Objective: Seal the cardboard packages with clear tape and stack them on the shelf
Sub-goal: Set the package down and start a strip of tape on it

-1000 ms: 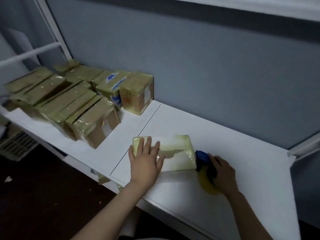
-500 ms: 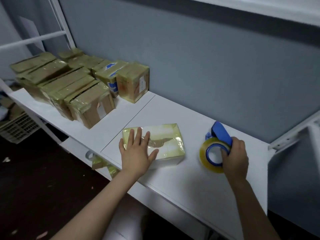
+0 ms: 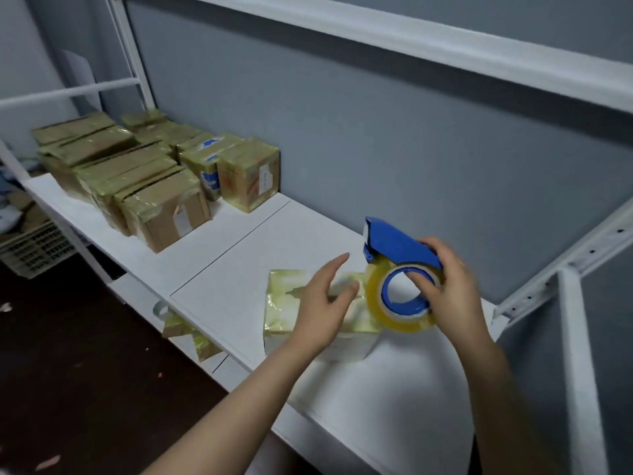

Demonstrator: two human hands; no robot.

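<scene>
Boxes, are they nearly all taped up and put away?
Done: a bunch of taped boxes sit on the shelf, far left. In hand: the right hand grips the tape dispenser beside one box, the left hand open over it. Left: likely finish and stack that box.

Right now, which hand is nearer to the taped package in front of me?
Left. The left hand is over the package; the right hand is off its right end, gripping the tape dispenser.

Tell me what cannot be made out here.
Head view:
- Package top: partly hidden by left hand; contact unclear, blurred.
- Tape end: hidden by roll and right hand.
- Box label: too small.
- Items under shelf: cut off by its edge.
</scene>
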